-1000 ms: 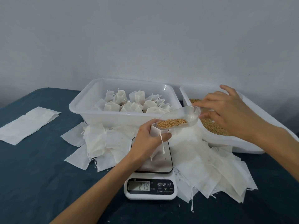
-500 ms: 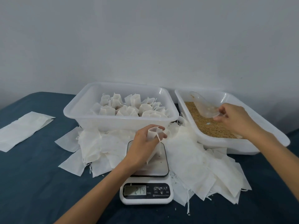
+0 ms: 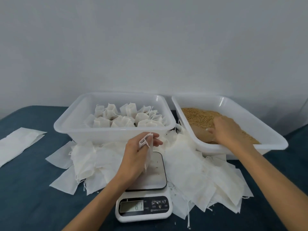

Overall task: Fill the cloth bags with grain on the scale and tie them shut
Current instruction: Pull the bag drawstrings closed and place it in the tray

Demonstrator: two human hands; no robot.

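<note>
My left hand [image 3: 135, 157] pinches the mouth of a small white cloth bag [image 3: 148, 151] that stands on the steel plate of the white scale [image 3: 146, 194]. The scale's display is lit. My right hand [image 3: 228, 130] is down in the right-hand white tub [image 3: 273, 140] of golden grain [image 3: 198, 116], holding a clear plastic scoop [image 3: 203, 135] that is dug into the grain. The scoop's handle is hidden under my hand.
A second white tub [image 3: 70, 129] at the back left holds several filled, tied bags [image 3: 121, 119]. Loose empty bags [image 3: 200, 177] lie heaped around the scale on the blue cloth. One flat white sheet [image 3: 16, 144] lies at the far left.
My right hand carried the scoop from over the bag back to the grain tub and pushed it into the grain. My left hand kept hold of the bag on the scale.
</note>
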